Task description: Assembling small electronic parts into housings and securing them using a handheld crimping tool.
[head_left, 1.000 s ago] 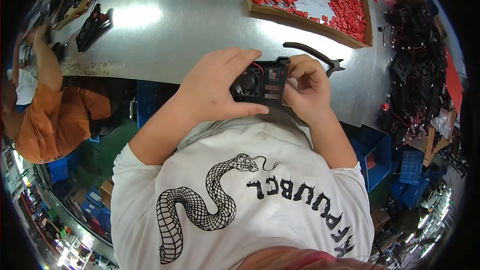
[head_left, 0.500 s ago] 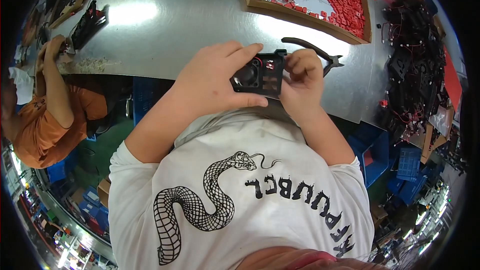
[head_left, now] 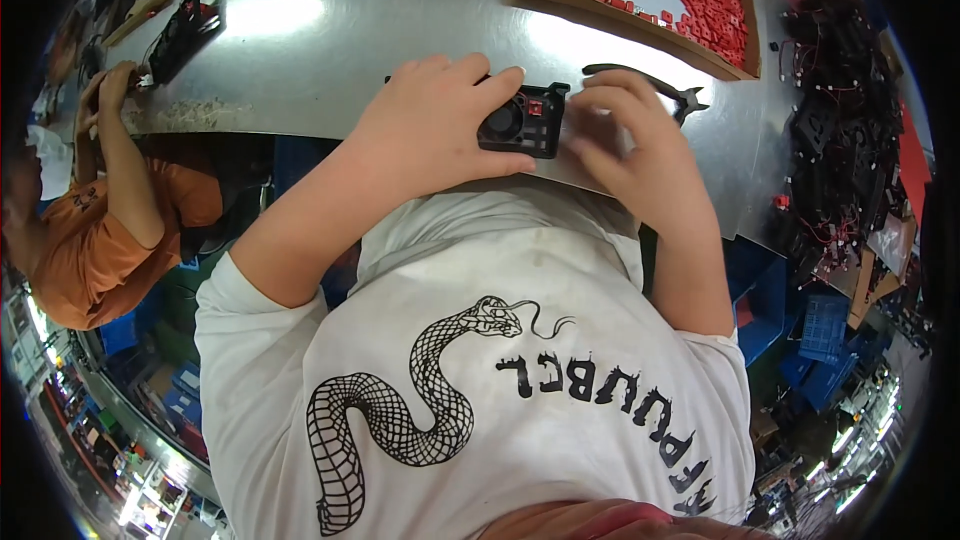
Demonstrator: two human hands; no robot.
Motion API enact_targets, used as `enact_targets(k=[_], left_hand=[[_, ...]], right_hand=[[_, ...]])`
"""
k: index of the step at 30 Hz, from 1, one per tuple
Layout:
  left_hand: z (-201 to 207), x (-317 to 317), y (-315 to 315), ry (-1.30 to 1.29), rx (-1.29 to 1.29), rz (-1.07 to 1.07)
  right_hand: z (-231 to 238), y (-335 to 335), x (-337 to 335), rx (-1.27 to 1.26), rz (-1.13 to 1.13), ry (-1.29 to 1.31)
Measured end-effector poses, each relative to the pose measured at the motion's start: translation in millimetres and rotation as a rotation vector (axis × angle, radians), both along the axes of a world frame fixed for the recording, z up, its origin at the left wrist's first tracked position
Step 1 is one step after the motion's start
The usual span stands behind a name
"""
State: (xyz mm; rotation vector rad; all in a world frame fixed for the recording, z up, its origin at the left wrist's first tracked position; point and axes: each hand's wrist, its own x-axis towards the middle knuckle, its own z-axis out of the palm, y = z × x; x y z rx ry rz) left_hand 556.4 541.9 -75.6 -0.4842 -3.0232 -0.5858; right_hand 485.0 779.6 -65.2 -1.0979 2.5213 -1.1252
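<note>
Right hand (head_left: 650,155) has opened, fingers released beside the black housing (head_left: 529,130), which I should hold steady with my grasping left hand (head_left: 430,125).

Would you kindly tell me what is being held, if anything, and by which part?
The left hand grips the black housing by its left part, thumb along the near edge; the right hand, open, shows nothing held.

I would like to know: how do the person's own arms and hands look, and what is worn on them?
The left hand and right hand are bare, without gloves; no watch or bracelet shows. The forearms are uncovered too. The sleeves are short, white and loose, part of a white shirt with a black snake print and black lettering.
</note>
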Motion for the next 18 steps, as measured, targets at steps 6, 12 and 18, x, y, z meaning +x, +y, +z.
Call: enact_targets(k=[6,12,18], left_hand=[[-1.0,2.2,9.9,0.039,-0.054,0.052],[0.3,0.9,13.4,0.054,-0.060,0.045],[2.6,3.3,21.6,-0.023,-0.052,0.073]], right_hand=[[-8.8,-19.8,0.6,0.100,-0.010,0.251],[-0.5,-19.9,-2.0,0.097,-0.062,0.063],[12.4,21.1,-143.2,0.131,-0.279,0.322]])
